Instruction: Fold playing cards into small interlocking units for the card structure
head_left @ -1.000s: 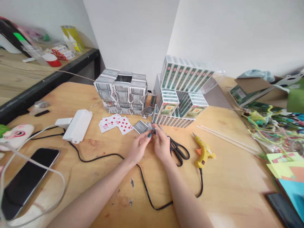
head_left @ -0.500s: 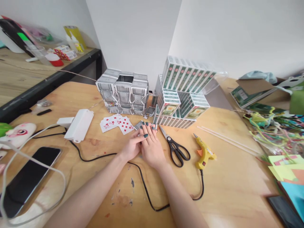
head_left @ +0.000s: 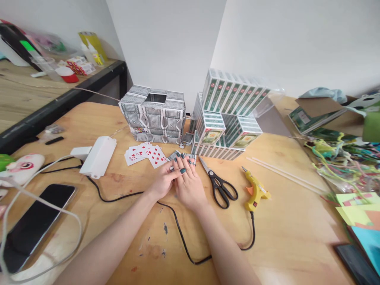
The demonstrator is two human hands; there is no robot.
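Red "8", diamond signs on face-up card (head_left: 156, 156) (print on boxes (head_left: 210, 135) too small).

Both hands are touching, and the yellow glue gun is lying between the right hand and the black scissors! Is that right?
Not quite: the head view shows the black scissors between the right hand and the yellow glue gun. The left hand and right hand are indeed touching.

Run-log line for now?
left hand: against right hand | right hand: flat, palm hidden | face-down cards: by right hand | scissors: untouched
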